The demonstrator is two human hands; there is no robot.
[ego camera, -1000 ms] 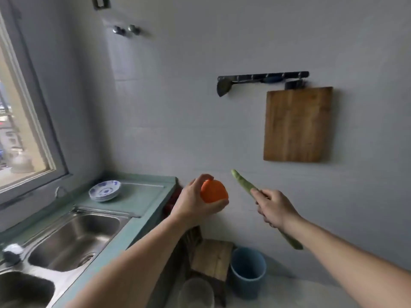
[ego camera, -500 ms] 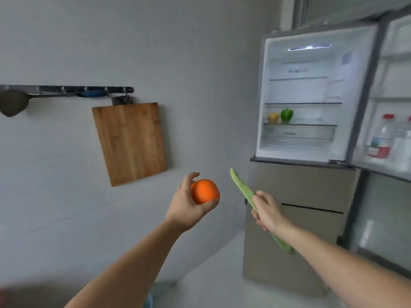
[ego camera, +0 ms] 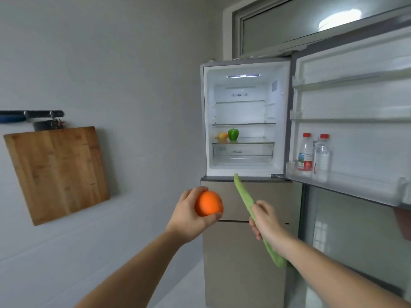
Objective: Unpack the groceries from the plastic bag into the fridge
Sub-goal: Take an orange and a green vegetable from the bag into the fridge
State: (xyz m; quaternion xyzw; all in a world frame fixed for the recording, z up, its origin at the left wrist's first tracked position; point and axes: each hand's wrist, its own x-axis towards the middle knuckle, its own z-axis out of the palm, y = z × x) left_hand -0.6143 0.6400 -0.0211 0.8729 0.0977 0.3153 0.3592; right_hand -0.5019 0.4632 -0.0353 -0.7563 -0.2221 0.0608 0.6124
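My left hand (ego camera: 189, 215) holds an orange (ego camera: 208, 203) out in front of me. My right hand (ego camera: 265, 220) grips a long pale green gourd (ego camera: 243, 195) by its middle, its tip pointing up towards the fridge (ego camera: 244, 121). The fridge's upper compartment stands open and lit, straight ahead above both hands. On its lower glass shelf sit a green bell pepper (ego camera: 233, 134) and a yellow fruit (ego camera: 222, 136). No plastic bag is in view.
The open fridge door (ego camera: 355, 134) swings out to the right, with two red-capped bottles (ego camera: 305, 152) in its lower rack. Closed drawers (ego camera: 224, 241) lie below the open compartment. A wooden cutting board (ego camera: 56, 172) hangs on the left wall under a knife rail (ego camera: 33, 113).
The view has swung right, from the sink counter past the cutting board to the open fridge, which is now nearer and centred. Both hands keep the same hold on orange and gourd.
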